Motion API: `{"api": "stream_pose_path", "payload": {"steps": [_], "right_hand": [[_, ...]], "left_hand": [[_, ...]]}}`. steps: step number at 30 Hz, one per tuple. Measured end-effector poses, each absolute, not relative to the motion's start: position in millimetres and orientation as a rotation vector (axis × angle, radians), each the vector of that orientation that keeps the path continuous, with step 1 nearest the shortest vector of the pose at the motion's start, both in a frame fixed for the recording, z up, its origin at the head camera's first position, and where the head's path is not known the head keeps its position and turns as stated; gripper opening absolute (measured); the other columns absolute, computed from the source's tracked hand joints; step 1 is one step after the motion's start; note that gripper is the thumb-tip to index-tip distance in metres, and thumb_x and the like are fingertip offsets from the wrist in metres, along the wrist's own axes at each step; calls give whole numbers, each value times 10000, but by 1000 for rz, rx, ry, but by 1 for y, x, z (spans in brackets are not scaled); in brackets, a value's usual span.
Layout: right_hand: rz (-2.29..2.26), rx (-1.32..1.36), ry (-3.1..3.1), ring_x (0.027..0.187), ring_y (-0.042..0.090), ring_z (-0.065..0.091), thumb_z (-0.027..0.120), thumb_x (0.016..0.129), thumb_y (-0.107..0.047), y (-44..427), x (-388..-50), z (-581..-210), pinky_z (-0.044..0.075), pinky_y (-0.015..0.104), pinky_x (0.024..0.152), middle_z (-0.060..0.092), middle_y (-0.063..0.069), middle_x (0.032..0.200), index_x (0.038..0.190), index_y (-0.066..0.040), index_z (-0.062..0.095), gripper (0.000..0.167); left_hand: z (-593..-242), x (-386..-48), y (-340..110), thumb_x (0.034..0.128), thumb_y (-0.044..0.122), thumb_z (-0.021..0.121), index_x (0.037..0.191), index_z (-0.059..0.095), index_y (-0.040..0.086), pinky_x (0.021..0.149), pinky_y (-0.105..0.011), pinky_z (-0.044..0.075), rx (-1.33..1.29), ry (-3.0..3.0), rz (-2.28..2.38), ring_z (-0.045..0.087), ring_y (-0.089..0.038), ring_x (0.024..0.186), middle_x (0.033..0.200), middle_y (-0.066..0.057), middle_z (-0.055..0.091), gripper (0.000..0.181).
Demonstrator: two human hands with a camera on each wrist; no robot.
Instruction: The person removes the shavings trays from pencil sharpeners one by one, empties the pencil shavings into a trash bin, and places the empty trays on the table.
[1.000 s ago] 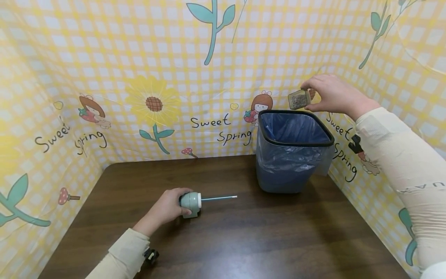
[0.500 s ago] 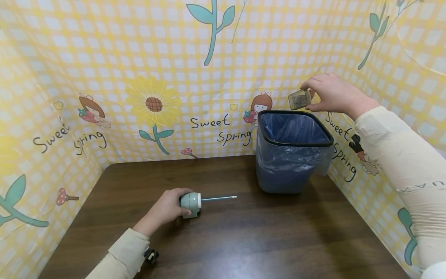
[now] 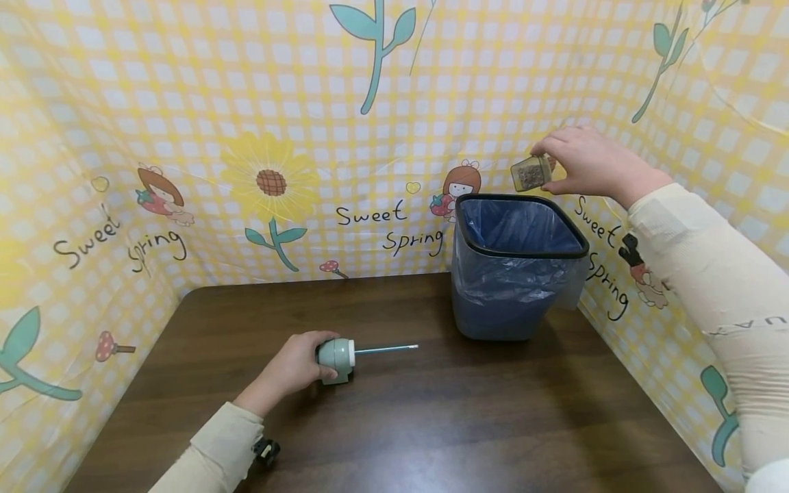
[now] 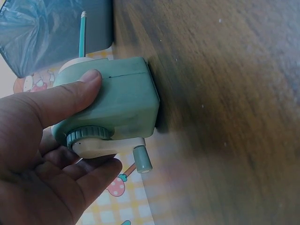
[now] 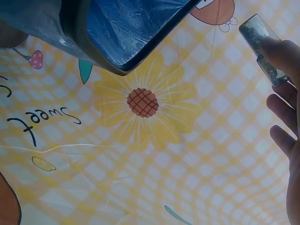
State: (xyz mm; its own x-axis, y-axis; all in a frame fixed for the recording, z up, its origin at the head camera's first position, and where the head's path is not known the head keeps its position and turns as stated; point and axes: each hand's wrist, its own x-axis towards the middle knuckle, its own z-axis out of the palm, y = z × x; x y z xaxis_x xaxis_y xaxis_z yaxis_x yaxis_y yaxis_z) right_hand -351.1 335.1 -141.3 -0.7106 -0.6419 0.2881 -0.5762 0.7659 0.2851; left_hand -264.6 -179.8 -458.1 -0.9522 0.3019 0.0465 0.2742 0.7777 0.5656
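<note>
Green sharpener [image 4: 119, 101], box contents [image 3: 527, 175] perhaps greyish

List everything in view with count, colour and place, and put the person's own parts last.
Crank pencil sharpener: 1, pale green, on the table
Crank: 1, cream with green knob, on the sharpener's side
Pencil: 1, teal, sticking out of the sharpener
Shavings container: 1, clear with dark contents, raised near the bin's far rim
Trash bin: 1, blue with black rim, far right of table
Liner: 1, translucent, inside bin and over its rim
Table: 1, dark brown
Printed sheet: yellow-white check, around table
Wrist devices: 2, black, at the cuffs
Sleeves: 2, cream
Left hand: 1, gripping sharpener
Right hand: 1, pinching container
</note>
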Motion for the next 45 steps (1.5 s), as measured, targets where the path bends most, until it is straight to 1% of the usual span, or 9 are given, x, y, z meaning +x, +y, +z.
{"api": "stream_pose_path", "payload": {"steps": [6,11,18,27,32,45], "right_hand": [[-282,919,-2610,1222,444,529,828,839,-200,332,-350,-141,329,630,1044,611,252,1299,1340,12,582,597],[-306,913,-2615,1244,444,521,829,838,-205,332,-351,-141,337,624,1042,602,251,1322,1349,6,577,608],[-316,921,-2592,1223,437,536,838,831,-213,332,-350,-142,353,614,1022,613,244,1304,1339,1,586,607],[-331,928,-2594,1233,442,530,837,834,-210,331,-349,-142,345,616,1037,608,248,1309,1344,4,580,611],[-355,949,-2572,1218,449,535,841,828,-203,331,-349,-141,346,618,1035,615,247,1283,1343,4,583,612],[-449,999,-2515,1230,475,514,857,802,-194,334,-349,-140,314,615,1086,602,279,1291,1328,30,583,633]], "left_hand": [[-460,-265,-182,711,187,948,1321,675,149,767,-383,543,475,2916,917,633,-185,903,1182,-45,709,670],[-459,-265,-181,708,189,950,1319,677,154,774,-391,545,472,2917,919,634,-185,907,1182,-43,710,670],[-458,-266,-181,717,189,944,1313,678,164,788,-406,550,458,2911,919,635,-191,922,1186,-40,708,653],[-457,-266,-182,719,184,943,1317,675,157,780,-406,551,466,2911,924,635,-192,920,1191,-46,707,656],[-458,-266,-182,711,183,947,1313,680,167,772,-385,547,461,2911,925,634,-182,910,1185,-39,708,659],[-455,-266,-178,724,175,939,1320,676,149,785,-400,549,454,2910,927,633,-191,916,1187,-46,707,652]]}}
